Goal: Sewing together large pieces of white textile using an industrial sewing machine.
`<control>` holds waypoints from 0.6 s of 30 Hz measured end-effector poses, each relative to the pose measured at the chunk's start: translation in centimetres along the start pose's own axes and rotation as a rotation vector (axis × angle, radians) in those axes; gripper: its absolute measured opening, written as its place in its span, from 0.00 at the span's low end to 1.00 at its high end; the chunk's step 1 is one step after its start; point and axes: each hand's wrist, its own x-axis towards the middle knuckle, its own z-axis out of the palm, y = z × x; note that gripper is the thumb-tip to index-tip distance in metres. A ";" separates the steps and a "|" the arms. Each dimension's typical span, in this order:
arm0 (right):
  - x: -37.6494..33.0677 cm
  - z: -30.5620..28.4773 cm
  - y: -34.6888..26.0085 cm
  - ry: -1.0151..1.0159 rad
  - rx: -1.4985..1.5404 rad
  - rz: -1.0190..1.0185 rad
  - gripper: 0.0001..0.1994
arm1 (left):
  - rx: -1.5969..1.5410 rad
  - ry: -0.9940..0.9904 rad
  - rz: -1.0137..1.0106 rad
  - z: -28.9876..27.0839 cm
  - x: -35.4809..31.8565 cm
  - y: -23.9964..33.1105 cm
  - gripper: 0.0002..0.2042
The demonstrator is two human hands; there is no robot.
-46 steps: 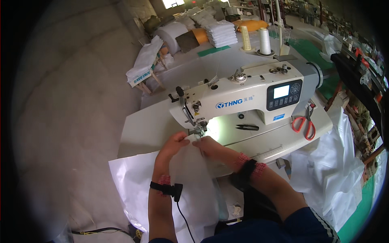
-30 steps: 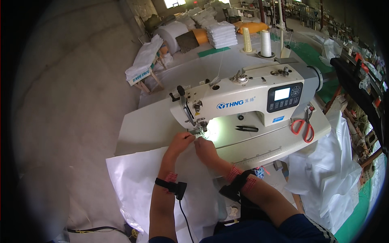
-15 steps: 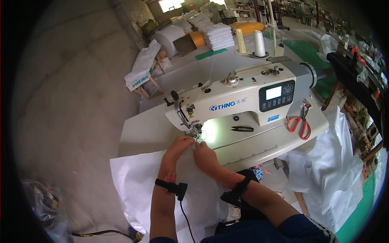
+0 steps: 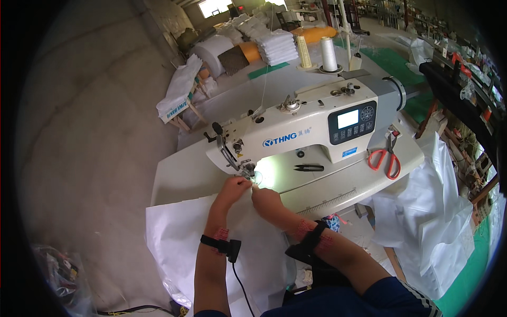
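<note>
A white sheet of plastic-looking material (image 4: 179, 232) hangs over the front of the sewing table and spreads below my forearms. My left hand (image 4: 232, 189) is closed, its fingertips pinching the sheet's upper edge just in front of the needle area. Close beside it, my right hand (image 4: 266, 202) is also closed, thumb and fingers pressed together on the same edge. The white sewing machine (image 4: 317, 121) stands over both hands, its lamp lighting the bed to their right. My fingers partly hide the presser foot and the pinched edge.
Black thread snips (image 4: 309, 168) and red-handled scissors (image 4: 385, 158) lie on the machine bed. Behind the machine stand a white thread cone (image 4: 328, 55) and a yellowish one (image 4: 304, 53). More white sheeting (image 4: 422, 211) hangs at the right; stacked white bundles (image 4: 275, 47) sit farther back.
The whole picture has shifted slightly, so the machine sits a little farther left. Both hands stay pinched on the sheet's edge near the needle, with barely any movement.
</note>
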 end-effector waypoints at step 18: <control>-3.4 -0.3 -2.1 0.117 -0.289 -0.052 0.17 | 0.392 0.449 0.232 4.5 0.6 -2.9 0.11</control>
